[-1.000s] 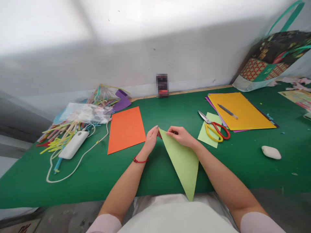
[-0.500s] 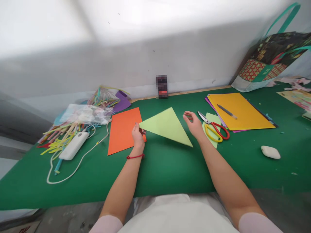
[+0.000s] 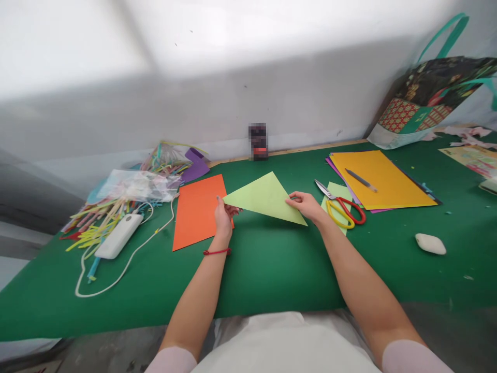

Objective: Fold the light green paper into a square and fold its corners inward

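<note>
A light green paper triangle point(image 3: 264, 199) is held just above the green table point(image 3: 272, 259), near its middle. My left hand point(image 3: 223, 217) pinches the triangle's left corner, over the edge of an orange sheet point(image 3: 196, 210). My right hand point(image 3: 306, 205) grips the triangle's right side, fingers closed on the paper. Yellow and red scissors point(image 3: 344, 207) lie on a small green sheet point(image 3: 337, 192) just right of my right hand.
A yellow sheet point(image 3: 382, 181) with a pencil point(image 3: 361, 179) lies at the back right. A patterned bag point(image 3: 430, 98) leans on the wall. A white eraser point(image 3: 430, 243) sits right. Straws point(image 3: 97, 223), a power bank point(image 3: 118, 235) and its cable point(image 3: 128, 259) lie left.
The triangle hung point-down toward me a second ago; it was swung up flat. My right hand let go, then took hold again on the right side.
</note>
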A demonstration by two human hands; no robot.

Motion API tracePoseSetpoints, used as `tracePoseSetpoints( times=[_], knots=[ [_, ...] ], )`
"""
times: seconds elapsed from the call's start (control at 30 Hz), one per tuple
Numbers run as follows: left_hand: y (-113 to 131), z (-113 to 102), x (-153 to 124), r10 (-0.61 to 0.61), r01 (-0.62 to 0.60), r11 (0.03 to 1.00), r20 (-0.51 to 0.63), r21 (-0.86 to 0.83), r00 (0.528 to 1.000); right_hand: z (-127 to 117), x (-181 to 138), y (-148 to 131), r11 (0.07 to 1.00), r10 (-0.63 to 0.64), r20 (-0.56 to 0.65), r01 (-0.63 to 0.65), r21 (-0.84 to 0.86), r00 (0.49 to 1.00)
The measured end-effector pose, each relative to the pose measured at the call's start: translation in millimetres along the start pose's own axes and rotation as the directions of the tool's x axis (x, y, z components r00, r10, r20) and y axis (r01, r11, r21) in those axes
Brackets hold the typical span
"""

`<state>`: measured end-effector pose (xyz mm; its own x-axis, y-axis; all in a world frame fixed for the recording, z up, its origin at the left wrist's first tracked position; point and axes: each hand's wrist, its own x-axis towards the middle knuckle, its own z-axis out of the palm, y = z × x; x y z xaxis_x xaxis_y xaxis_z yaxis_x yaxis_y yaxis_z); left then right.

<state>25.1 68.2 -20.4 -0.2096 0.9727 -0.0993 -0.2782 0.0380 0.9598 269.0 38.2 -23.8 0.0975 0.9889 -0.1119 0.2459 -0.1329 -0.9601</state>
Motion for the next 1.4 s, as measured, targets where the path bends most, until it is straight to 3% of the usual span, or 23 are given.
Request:
tracePoseSetpoints(
  times=[0.2,0.43,0.67,0.83,0.93,1.07,1.27,1.4],
  knots=[
    [-0.7,-2.2,-0.5,0.041,-0.043,0.996,0.030,0.074,0.999,-2.7,-1.0,-2.4,1.000,0.017,-0.039,-0.017,-0.007,0.999],
    [0.8,-1.6,-0.2,-0.024,0.024,1.000,0.023,0.006,0.999,-3.2,-0.2,-1.3,0.999,-0.034,-0.085,0.031,-0.034,0.996],
    [2.4,1.8,-3.0,-0.147,0.145,0.989,0.205,0.025,0.968,-4.0,2.1,1.3,0.983,-0.170,-0.141,0.158,-0.090,0.975],
    [3.7,-1.2,-3.3,-0.232,0.265,0.957,0.246,-0.114,0.941,2.9,-5.1,-3.7,0.945,-0.315,-0.033,0.310,-0.105,0.949],
    [4.6,-3.8,-1.3,-0.275,0.320,0.936,0.265,-0.146,0.924,7.9,-8.5,-5.6,0.939,-0.327,0.087,0.334,-0.078,0.941],
    [5.3,-5.4,-0.7,-0.265,0.310,0.941,0.276,-0.136,0.924,11.4,-10.2,-5.8,0.934,-0.333,0.209,0.351,-0.058,0.920],
    [5.3,-3.6,-1.9,-0.279,0.324,0.936,0.270,-0.138,0.921,15.9,-13.4,-6.6,0.875,-0.445,0.383,0.484,-0.004,0.809],
    [5.0,-3.7,-1.4,-0.292,0.338,0.932,0.280,-0.131,0.914,18.1,-14.7,-8.1,0.888,-0.415,0.426,0.460,-0.004,0.804]
  ],
)
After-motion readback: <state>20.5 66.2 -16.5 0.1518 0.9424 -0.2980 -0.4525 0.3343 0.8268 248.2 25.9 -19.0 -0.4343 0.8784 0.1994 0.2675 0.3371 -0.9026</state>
